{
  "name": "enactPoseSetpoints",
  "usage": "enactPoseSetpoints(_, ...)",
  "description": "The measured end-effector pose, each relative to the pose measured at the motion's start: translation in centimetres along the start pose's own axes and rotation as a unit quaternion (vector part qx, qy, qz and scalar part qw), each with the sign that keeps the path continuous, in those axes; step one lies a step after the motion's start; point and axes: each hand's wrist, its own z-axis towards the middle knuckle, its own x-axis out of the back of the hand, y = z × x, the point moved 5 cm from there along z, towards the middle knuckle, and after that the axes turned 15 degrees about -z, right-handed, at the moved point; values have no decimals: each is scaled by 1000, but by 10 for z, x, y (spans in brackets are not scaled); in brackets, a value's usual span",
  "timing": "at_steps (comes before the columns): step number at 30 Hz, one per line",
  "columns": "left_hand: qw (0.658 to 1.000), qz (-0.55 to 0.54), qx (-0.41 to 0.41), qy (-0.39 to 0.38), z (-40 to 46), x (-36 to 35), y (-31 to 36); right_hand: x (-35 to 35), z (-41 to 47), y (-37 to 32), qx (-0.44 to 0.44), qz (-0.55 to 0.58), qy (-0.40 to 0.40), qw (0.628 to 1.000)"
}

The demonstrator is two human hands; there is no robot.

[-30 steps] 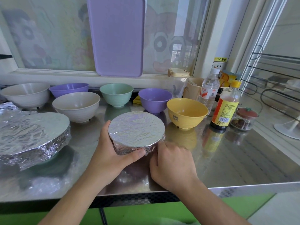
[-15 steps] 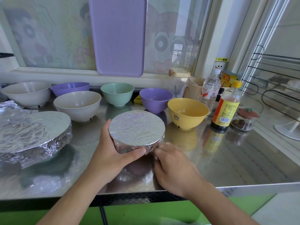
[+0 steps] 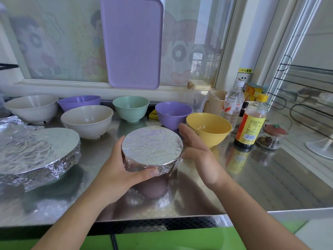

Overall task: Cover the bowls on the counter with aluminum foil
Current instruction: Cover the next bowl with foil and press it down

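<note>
Two hands flank our foil-covered bowl [image 3: 152,147] on the bench [image 3: 270,179]: left hand [image 3: 119,168] grips its near-left rim, thumb curled; right hand [image 3: 196,148] flat, fingers straight, beside its right edge.

Foil-covered bowl [image 3: 152,147]: body hidden under the foil wrap; near-left side masked by the left hand [image 3: 115,170]. Contact of the right hand [image 3: 196,150] with its far-right rim cannot be told. Large foil-wrapped dish [image 3: 36,152], left of the left hand: cut off by the picture's left edge; contents concealed. Purple bowl [image 3: 79,102], beyond the left hand: lower part hidden behind a cream bowl [image 3: 87,120]. Bottle label [image 3: 249,127], right of the right hand: print too small to be read. Both forearms are cut off by the lower edge.
</note>
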Motion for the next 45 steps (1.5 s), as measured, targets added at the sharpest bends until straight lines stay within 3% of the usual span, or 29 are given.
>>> enactPoseSetpoints(3, 1000, 8, -2, -13, 0, 7, 2, -7, 1, -2, -2, 6, -27, 1000)
enactPoseSetpoints(10, 999, -31, 31, 22, -10, 20, -4, 6, 12, 2, -32, 5, 147, 989)
enactPoseSetpoints(16, 998, 24, 20, 52, -11, -11, 9, -22, 45, -3, -41, 54, 11, 998)
enactPoseSetpoints(20, 998, 16, 12, 57, -2, -17, 4, -31, 39, -3, -13, 22, 1, 1000)
enactPoseSetpoints(28, 998, -31, 48, -29, 5, 23, -8, 1, 23, 14, -14, 1, 159, 987)
enactPoseSetpoints(33, 998, -24, 54, 0, -6, 8, 1, -17, 29, 4, -12, 93, 35, 995)
enactPoseSetpoints(38, 998, -13, 21, 64, -6, -8, 7, -27, 15, 2, 21, 69, -37, 997)
enactPoseSetpoints(43, 997, -20, 18, 73, -3, -6, 3, -24, 3, 4, 74, 31, -121, 989)
enactPoseSetpoints(45, 998, -20, 18, 64, -1, -6, 2, -26, 3, 6, 80, -4, -120, 989)
